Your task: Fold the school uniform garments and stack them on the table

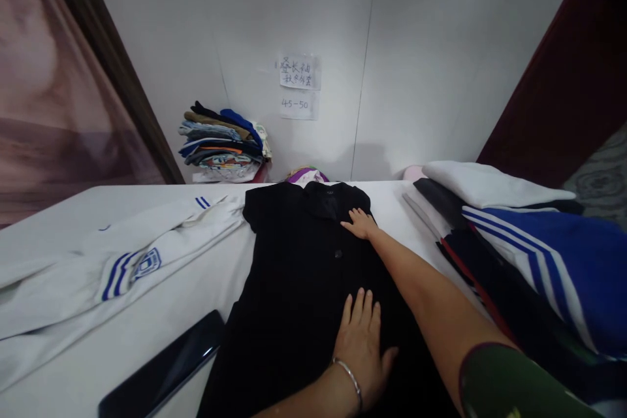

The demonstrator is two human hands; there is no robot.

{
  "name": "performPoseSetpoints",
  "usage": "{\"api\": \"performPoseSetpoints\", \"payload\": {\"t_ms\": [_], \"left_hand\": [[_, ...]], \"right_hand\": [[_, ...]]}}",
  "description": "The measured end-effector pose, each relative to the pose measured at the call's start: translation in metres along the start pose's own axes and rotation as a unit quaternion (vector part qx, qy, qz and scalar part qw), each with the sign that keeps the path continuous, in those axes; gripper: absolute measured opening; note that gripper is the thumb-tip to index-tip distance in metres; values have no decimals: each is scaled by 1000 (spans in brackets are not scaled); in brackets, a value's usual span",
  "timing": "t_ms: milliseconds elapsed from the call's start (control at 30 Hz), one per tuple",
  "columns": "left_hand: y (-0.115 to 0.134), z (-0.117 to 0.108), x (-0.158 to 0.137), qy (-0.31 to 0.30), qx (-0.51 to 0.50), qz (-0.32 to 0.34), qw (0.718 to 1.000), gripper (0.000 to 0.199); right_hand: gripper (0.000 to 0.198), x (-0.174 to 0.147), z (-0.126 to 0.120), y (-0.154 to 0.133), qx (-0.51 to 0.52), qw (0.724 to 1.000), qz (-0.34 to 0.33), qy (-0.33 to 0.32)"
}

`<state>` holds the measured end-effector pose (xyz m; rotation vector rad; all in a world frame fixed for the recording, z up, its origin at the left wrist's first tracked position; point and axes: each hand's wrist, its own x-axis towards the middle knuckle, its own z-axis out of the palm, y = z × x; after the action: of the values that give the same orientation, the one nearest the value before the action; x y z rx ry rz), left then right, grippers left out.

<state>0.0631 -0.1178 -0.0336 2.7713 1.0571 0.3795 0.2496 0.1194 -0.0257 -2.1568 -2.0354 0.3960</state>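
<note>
A black short-sleeved shirt (294, 274) lies spread flat on the white table (196, 287), collar toward the far wall. My left hand (361, 339), with a thin bracelet on its wrist, presses flat on the shirt's lower middle, fingers together and extended. Reaching forward, my right hand (360, 223) rests flat on the shirt's upper chest just right of the collar. Neither hand holds anything.
A white garment with blue stripes (112, 261) lies to the left. A dark phone (164, 372) sits at the near left edge. A pile of blue, white and dark clothes (519, 235) fills the right. A folded stack (223, 142) stands by the wall, beneath paper notes (298, 85).
</note>
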Motion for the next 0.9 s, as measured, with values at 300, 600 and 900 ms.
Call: {"api": "performPoseSetpoints", "payload": {"t_ms": [300, 600, 900], "left_hand": [[-1, -5, 1, -1, -20, -6, 1000, 72], [0, -8, 0, -3, -42, -6, 999, 74], [-1, -8, -1, -12, -73, 2, 997, 77]], "right_hand": [[62, -14, 3, 7, 61, 995, 18, 73], [78, -99, 20, 30, 150, 985, 62, 51], [85, -236, 38, 22, 400, 910, 64, 91]]}}
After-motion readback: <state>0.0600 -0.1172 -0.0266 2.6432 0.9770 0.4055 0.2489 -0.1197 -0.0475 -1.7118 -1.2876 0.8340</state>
